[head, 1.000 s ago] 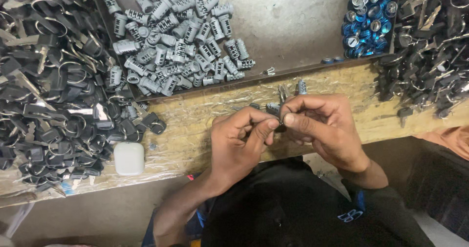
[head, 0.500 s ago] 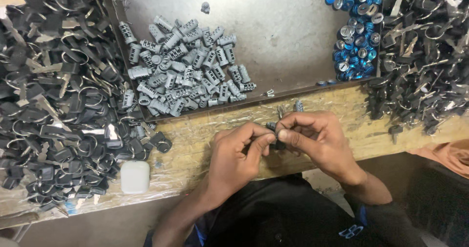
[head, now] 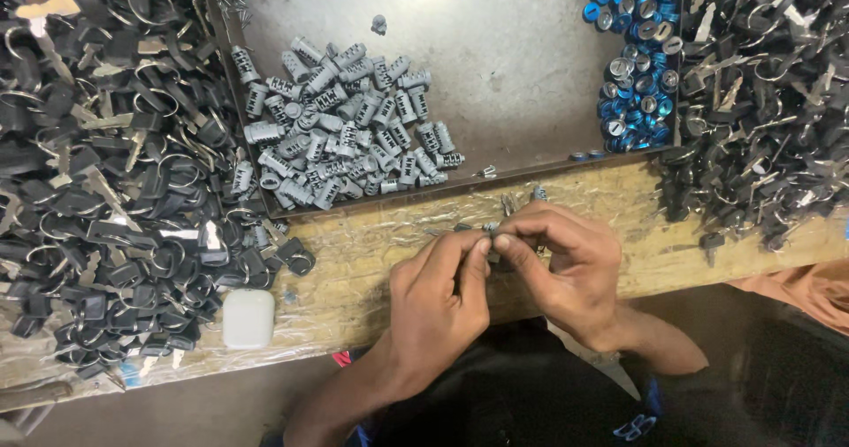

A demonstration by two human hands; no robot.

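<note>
while i scan from the left, i first meet the heap of black-headed keys on wire rings (head: 106, 199), matte plastic heads tangled with thin bright loops, spilling over the bench (head: 371, 261), whose top is pale wood under crinkled clear film. near the heap's lower edge lies a small white rounded case (head: 248, 318), smooth and glossy. next comes the shallow metal tray (head: 531, 67), dull grey and scuffed, holding a pile of grey ribbed lock cylinders (head: 345, 129), short and barrel-shaped with notched sides. below the tray, my left hand (head: 439, 295) and right hand (head: 559, 266) are pressed fingertip to fingertip, both pinching a small metal part (head: 492, 229) just above the bench edge; it is mostly hidden by the fingers, so i cannot tell its exact shape. a few loose metal bits (head: 522, 201) sit just beyond the fingers. in the tray's right corner is a cluster of blue-rimmed round caps (head: 637, 67), shiny with silver faces. farthest right, another heap of dark keys and rings (head: 761, 93). judging by the large piles on every side and the single piece in hand, i would say most of the work remains.
</note>
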